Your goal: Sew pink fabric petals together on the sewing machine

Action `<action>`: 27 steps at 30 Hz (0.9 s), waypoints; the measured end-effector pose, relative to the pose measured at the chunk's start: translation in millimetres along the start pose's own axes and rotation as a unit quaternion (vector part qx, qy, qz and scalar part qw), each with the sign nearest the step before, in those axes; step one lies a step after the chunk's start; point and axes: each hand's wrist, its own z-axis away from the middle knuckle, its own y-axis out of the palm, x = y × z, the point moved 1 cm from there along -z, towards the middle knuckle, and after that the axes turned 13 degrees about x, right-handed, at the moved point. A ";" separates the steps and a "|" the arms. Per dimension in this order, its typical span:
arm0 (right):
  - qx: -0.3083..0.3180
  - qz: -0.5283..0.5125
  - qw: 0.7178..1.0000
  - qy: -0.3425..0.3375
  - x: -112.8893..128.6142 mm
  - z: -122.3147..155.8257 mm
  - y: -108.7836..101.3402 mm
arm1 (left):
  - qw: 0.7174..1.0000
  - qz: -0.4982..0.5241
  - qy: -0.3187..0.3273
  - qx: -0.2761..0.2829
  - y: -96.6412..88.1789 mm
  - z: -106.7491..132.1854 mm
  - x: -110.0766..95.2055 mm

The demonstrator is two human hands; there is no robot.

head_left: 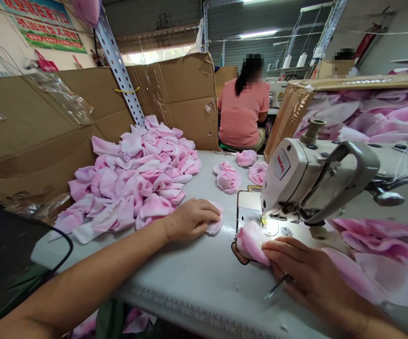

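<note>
A heap of crumpled pink-and-white fabric pieces [129, 179] lies on the white table [196, 278], just left of the left hand [189, 219]; that hand rests nearly flat, its fingertips pressing down on a small pink fabric piece [215, 221]; the right hand [306, 268], fingers curled, holds a thin metal tool [276, 287] and pins a pink fabric bunch [251, 242] beside the needle of a cream sewing machine [295, 179].

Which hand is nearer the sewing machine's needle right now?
Right. The right hand presses pink fabric just in front of the needle. The left hand lies farther off, to the needle's left, on the white table.
</note>
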 end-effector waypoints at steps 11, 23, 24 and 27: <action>-0.001 -0.020 1.000 0.017 -1.7 -0.2 2.2 | 0.991 -0.038 -0.087 -0.098 9.7 -3.2 -1.4; 0.116 -0.019 0.993 0.031 3.3 -15.2 -5.7 | 0.987 -0.030 -0.031 -0.158 -1.1 -79.9 -55.7; 0.118 -0.013 0.992 0.035 3.4 -16.0 -5.8 | 0.988 -0.064 -0.021 -0.137 6.6 -84.5 -55.2; 0.126 -0.014 0.990 0.055 2.2 -17.0 -6.8 | 0.986 -0.145 -0.003 -0.079 26.6 -90.4 -48.9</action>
